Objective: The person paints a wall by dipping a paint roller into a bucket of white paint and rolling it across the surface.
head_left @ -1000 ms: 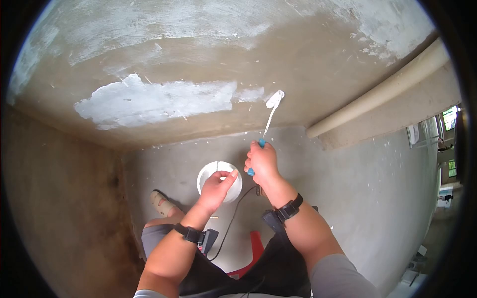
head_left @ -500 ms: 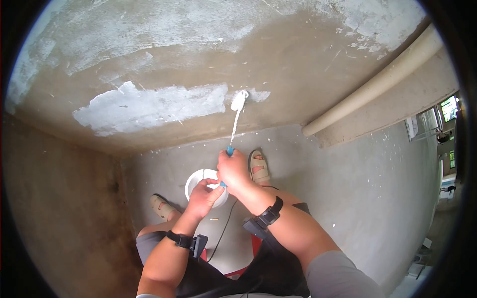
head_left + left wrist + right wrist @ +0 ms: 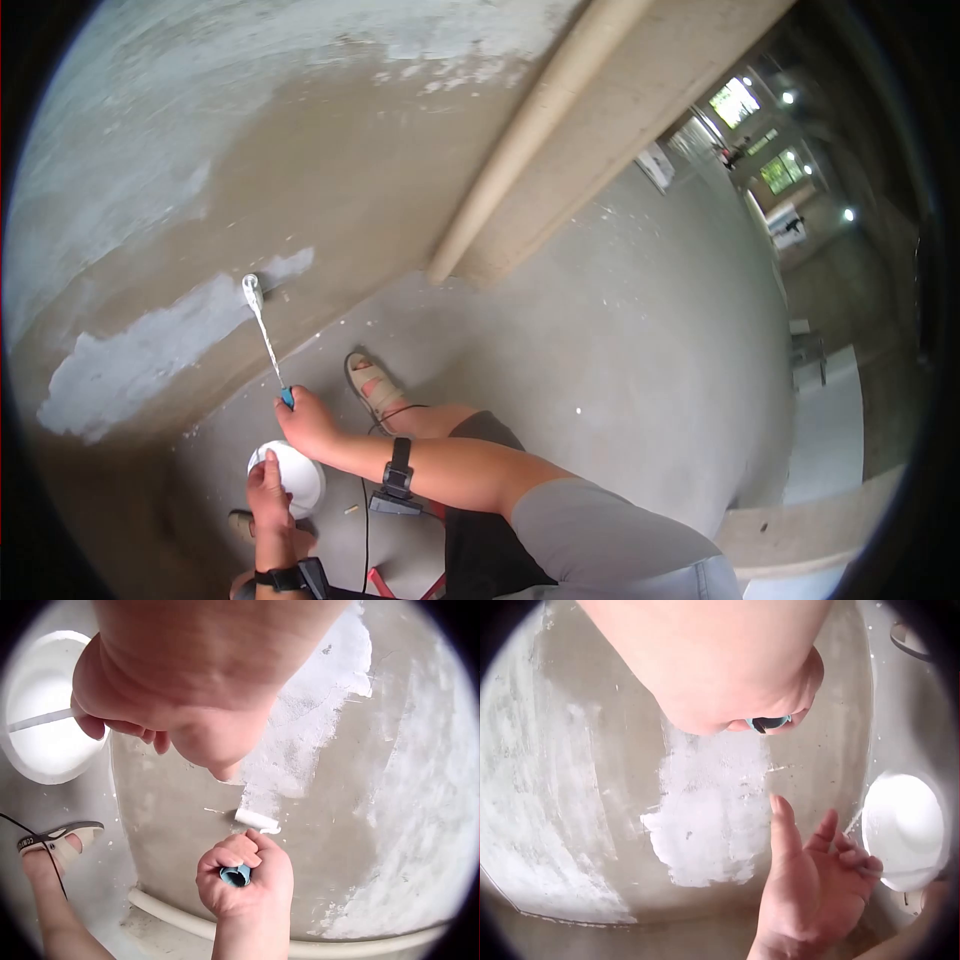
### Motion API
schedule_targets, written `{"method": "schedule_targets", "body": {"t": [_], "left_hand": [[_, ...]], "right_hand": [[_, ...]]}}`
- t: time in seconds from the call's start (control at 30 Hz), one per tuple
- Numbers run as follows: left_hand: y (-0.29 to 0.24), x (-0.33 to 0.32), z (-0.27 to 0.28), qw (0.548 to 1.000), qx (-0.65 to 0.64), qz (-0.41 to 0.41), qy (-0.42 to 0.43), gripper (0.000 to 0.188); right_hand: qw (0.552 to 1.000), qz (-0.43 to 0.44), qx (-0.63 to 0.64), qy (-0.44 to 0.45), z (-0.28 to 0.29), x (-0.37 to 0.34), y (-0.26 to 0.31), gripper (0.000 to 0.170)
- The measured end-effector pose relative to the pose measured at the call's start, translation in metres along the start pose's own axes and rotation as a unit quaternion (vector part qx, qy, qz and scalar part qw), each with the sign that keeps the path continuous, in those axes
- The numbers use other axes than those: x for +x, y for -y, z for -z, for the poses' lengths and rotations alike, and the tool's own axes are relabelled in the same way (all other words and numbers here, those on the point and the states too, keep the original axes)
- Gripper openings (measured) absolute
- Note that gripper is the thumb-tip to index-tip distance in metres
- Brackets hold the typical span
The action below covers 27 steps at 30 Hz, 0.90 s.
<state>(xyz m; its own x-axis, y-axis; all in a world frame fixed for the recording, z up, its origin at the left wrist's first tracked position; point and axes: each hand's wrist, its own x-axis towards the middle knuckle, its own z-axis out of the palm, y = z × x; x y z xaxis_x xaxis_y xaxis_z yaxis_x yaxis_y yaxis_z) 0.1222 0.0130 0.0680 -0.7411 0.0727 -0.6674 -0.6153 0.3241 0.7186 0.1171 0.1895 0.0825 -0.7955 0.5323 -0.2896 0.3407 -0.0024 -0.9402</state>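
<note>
My right hand [image 3: 308, 422] grips the blue handle [image 3: 235, 876] of a paint roller. Its white-coated roller head [image 3: 252, 290] lies against the brown wall, at the right end of a white painted patch [image 3: 150, 345]. My left hand [image 3: 268, 495] is over a white bucket [image 3: 308, 480], lower and to the left of the right hand. In the right wrist view its palm faces up and the thumb sticks out, while the fingers curl round the bucket's thin bail handle [image 3: 911, 872]. White material shows inside the bucket.
A thick pale pipe [image 3: 520, 150] runs along the wall's right edge. Sandalled feet, one sandal [image 3: 372, 385] near the wall, stand on the grey floor. A black cable [image 3: 366, 530] and red stool legs [image 3: 378, 582] are below. White sheets [image 3: 830, 430] lie far right.
The head view has swung to the right. The roller has moved left along the wall, from beyond the patch's thin right end back onto it. The bucket has shifted left with the left hand.
</note>
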Motion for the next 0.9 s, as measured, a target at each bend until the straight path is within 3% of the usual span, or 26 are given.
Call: {"method": "schedule_targets", "body": {"t": [0.1, 0.23, 0.37, 0.43, 0.5, 0.57, 0.63, 0.9], "left_hand": [[0.0, -0.002, 0.006, 0.999, -0.023, 0.024, -0.013, 0.059], [0.0, -0.001, 0.005, 0.999, -0.03, 0.027, -0.017, 0.055], [0.003, 0.003, 0.003, 0.999, -0.014, 0.03, -0.016, 0.055], [0.003, 0.001, 0.001, 1.0, -0.005, 0.029, -0.004, 0.054], [0.011, 0.01, 0.001, 0.999, -0.025, 0.036, -0.002, 0.054], [0.028, 0.03, 0.013, 0.996, -0.041, 0.059, 0.052, 0.068], [0.023, 0.027, 0.005, 0.996, -0.037, 0.071, 0.034, 0.071], [0.024, 0.039, -0.011, 0.992, -0.048, 0.096, 0.068, 0.072]], "right_hand": [[0.997, 0.001, -0.019, -0.077, 0.012, 0.011, 0.003, 0.028], [0.994, -0.053, 0.044, -0.081, 0.029, 0.04, -0.004, 0.029], [0.994, -0.049, 0.008, -0.095, 0.016, 0.041, -0.011, 0.027], [0.991, 0.046, -0.053, -0.115, -0.001, 0.036, -0.025, 0.025], [1.0, 0.007, -0.016, -0.024, -0.006, 0.016, -0.02, 0.022], [0.999, -0.004, -0.022, -0.023, -0.027, 0.008, -0.022, 0.02], [0.997, -0.064, 0.022, 0.031, -0.011, -0.003, 0.008, 0.021], [0.991, -0.034, -0.008, -0.127, 0.002, 0.05, -0.005, 0.021]]}}
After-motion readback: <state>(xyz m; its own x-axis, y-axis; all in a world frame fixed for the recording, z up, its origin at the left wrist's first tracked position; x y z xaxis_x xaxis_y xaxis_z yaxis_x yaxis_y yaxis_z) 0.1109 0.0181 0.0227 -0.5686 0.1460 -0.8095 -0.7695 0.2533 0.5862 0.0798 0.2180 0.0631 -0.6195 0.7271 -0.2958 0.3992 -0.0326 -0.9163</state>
